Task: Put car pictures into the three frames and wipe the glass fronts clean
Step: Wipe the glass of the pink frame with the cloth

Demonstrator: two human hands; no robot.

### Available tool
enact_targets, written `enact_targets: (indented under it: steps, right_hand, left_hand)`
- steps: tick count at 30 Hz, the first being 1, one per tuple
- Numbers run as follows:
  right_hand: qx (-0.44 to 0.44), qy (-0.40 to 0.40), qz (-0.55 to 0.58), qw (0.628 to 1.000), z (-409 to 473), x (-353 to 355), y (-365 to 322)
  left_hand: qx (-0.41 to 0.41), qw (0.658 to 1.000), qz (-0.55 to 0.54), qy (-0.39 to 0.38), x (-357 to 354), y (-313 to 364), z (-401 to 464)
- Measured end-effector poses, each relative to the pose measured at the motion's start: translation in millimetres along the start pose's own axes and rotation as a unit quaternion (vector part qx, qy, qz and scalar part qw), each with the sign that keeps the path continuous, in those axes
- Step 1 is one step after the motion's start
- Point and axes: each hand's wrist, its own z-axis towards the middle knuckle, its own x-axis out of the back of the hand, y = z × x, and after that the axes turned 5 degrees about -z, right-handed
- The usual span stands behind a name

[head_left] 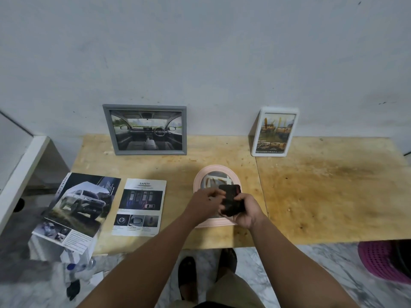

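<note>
Both hands meet over the pink oval frame lying flat on the wooden surface: the right hand grips a dark cloth, the left hand pinches its edge. A leaflet beside them reads "SAFETY".

The table is bare plywood, matt, stained and scuffed, darkest toward 3 o'clock. Glossy printed paper makes up the brochure at 9 o'clock and the safety sheet. The grey frame looks matt, the white frame smooth, both fronts faintly reflective. The dark cloth looks soft and dull.
</note>
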Motion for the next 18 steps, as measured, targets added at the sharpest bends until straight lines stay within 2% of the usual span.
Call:
enact_targets:
  steps: [4, 8, 13, 16, 18]
  right_hand:
    - [-0.051, 0.028, 0.047, 0.997, 5.4, 12.6, 5.0]
    - [-0.056, 0.042, 0.014, 0.997, 11.6, 12.8, 7.5]
    - [0.046, 0.063, -0.162, 0.984, 21.8, -2.3, -8.9]
    - [0.125, 0.096, -0.253, 0.955, 28.0, -23.6, -25.4]
    - [0.185, 0.099, -0.325, 0.922, 29.2, -38.6, -35.9]
  left_hand:
    - [0.006, 0.992, 0.097, 0.084, 24.8, -28.2, 3.5]
    - [0.035, 0.979, 0.184, 0.084, 38.7, -55.7, 15.0]
    - [0.042, 0.932, 0.36, 0.03, 34.3, -76.8, 24.9]
    - [0.061, 0.914, 0.401, -0.019, 25.1, -85.6, 22.6]
    - [0.063, 0.904, 0.421, -0.042, 19.7, -93.9, 21.2]
